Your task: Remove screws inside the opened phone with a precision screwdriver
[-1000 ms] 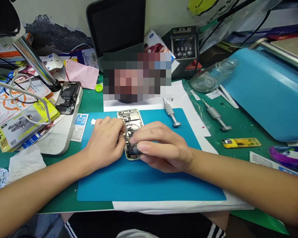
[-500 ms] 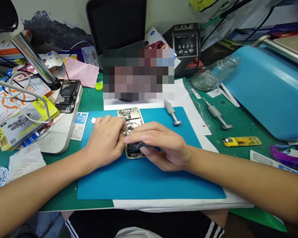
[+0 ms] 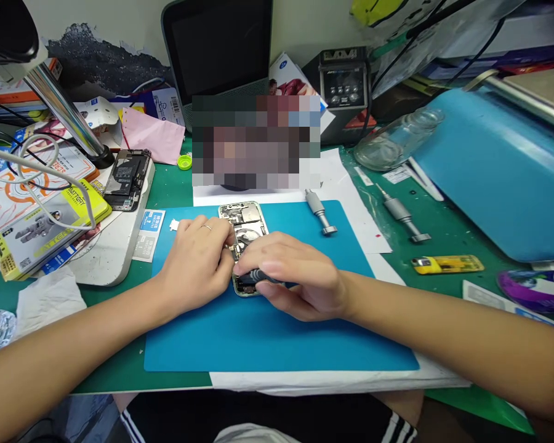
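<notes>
An opened smartphone (image 3: 252,216) lies on the blue mat (image 3: 258,338), its inner parts facing up. My left hand (image 3: 203,255) rests at the phone's left edge, fingers curled and closed against it. The fingertips are partly hidden. My right hand (image 3: 300,274) reaches over the lower right of the phone. Its fingers are closed on a dark tool with a ribbed handle (image 3: 257,277). The working end of this tool is hidden. A small white metal piece (image 3: 174,224) lies just beyond my left hand.
Two grey screwdrivers (image 3: 321,212) (image 3: 401,212) lie to the right, near a yellow lighter (image 3: 447,264) and a glass jar (image 3: 392,144). Another opened phone (image 3: 127,178) is on a white block at left, by boxes and cables. A tablet-like screen (image 3: 216,49) stands behind.
My right hand has shifted slightly, with its fingers more bent around the dark tool and the handle tilted a little differently. My left hand and the phone stay in place.
</notes>
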